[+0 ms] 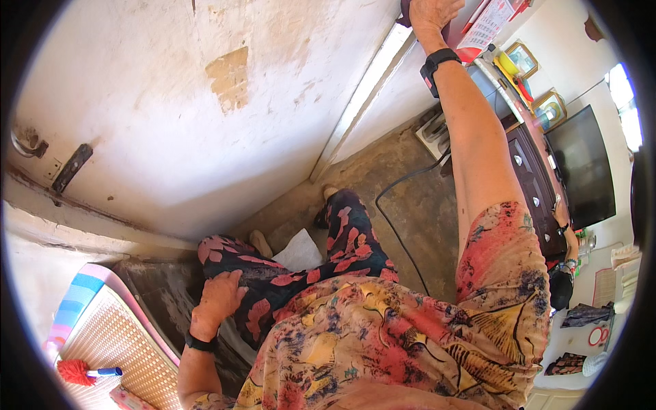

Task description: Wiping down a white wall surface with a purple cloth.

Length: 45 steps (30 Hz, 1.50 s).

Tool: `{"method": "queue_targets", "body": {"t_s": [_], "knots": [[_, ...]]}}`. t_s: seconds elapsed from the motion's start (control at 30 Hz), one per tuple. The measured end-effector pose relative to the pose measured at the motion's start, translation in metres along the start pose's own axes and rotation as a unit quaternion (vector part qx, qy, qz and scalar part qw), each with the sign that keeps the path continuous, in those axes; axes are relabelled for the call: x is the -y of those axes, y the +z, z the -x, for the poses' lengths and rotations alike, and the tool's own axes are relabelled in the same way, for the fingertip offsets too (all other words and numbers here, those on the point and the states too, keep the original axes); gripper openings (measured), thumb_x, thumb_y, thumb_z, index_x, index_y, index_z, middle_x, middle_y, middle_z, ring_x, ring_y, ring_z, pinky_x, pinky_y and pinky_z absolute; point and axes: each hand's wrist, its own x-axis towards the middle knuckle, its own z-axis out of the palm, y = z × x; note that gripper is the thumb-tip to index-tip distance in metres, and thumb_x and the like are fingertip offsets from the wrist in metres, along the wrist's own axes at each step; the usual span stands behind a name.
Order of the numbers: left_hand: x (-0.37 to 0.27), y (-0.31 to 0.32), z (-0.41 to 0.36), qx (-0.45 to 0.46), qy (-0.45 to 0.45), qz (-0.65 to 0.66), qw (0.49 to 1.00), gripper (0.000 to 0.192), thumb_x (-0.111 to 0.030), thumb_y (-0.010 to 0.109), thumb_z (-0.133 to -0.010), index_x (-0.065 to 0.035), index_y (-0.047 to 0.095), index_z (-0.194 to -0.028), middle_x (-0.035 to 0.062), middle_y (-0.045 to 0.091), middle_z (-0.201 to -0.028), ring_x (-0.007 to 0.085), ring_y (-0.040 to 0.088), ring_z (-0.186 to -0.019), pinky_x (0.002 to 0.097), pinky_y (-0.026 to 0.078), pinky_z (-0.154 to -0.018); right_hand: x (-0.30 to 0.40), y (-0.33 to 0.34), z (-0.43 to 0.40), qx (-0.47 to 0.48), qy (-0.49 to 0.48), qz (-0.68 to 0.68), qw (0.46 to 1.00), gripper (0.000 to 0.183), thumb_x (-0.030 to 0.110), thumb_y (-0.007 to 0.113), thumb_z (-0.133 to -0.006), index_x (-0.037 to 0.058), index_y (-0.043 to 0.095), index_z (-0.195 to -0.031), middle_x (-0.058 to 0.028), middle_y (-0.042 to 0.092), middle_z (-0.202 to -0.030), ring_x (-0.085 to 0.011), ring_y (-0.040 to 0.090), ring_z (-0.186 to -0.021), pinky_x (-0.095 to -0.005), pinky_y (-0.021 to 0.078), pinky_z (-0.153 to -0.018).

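My left hand [221,295] rests on my thigh, over the dark floral trousers [302,279], with nothing seen in it. My right arm is stretched far up to the top edge of the view. My right hand [433,15] is pressed on a dark purple cloth [447,32] at the top of a white door frame [369,87], beside a hanging paper calendar [489,25]. Part of the cloth is hidden by the hand, and the picture's edge cuts off what lies above. Between my feet a white cloth or sheet [300,252] is on the floor.
A black cable [394,225] crosses the floor from a box-like device [433,130]. At right stand a dark cabinet [530,184] and a television [581,166], with another person [562,277] reaching there. A woven mat [123,338] holding a red duster [75,372] is at lower left.
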Motion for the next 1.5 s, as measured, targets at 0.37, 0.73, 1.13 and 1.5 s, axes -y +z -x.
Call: {"method": "queue_targets", "body": {"t_s": [0.37, 0.73, 1.13, 1.5], "knots": [[-0.001, -0.002, -0.001, 0.018, 0.0, -0.011, 1.0, 0.043, -0.032, 0.066, -0.094, -0.0069, 0.058, -0.128, 0.0156, 0.068, -0.109, 0.0363, 0.066, -0.104, 0.0505, 0.051, -0.087, 0.006, -0.003, 0.069, 0.045, 0.011, 0.015, 0.999, 0.088, 0.0, 0.063, -0.083, 0.0084, 0.021, -0.161, -0.0298, 0.021, -0.161, -0.0531, 0.034, -0.138, -0.0647, 0.0267, -0.112], [0.008, 0.011, -0.002, 0.019, 0.005, -0.044, 0.999, 0.042, -0.033, 0.065, -0.094, -0.0072, 0.059, -0.126, 0.0156, 0.069, -0.109, 0.0357, 0.067, -0.103, 0.0491, 0.051, -0.086, 0.008, -0.033, 0.163, 0.211, 0.021, -0.102, 0.972, 0.098, 0.009, 0.066, -0.079, -0.001, 0.008, -0.158, -0.0438, 0.006, -0.156, -0.0634, 0.023, -0.135, -0.066, 0.0224, -0.113], [0.006, 0.001, -0.005, 0.03, 0.004, 0.016, 0.999, 0.046, -0.028, 0.065, -0.094, -0.0047, 0.057, -0.132, 0.0206, 0.068, -0.119, 0.0416, 0.065, -0.106, 0.0496, 0.052, -0.089, 0.035, -0.077, 0.258, 0.354, 0.158, -0.123, 0.914, 0.102, -0.01, 0.067, -0.079, 0.0104, 0.011, -0.162, -0.0337, 0.012, -0.159, -0.0536, 0.036, -0.133, -0.0535, 0.0349, -0.113], [0.01, 0.002, -0.005, 0.044, -0.014, 0.01, 0.999, 0.043, -0.029, 0.065, -0.093, -0.0043, 0.057, -0.128, 0.0222, 0.068, -0.116, 0.0418, 0.064, -0.108, 0.0508, 0.052, -0.09, 0.028, -0.088, 0.256, 0.311, 0.263, -0.329, 0.852, 0.093, -0.007, 0.066, -0.074, 0.0037, 0.026, -0.158, -0.0266, 0.046, -0.144, -0.0406, 0.045, -0.137, -0.0406, 0.0355, -0.117]]}}
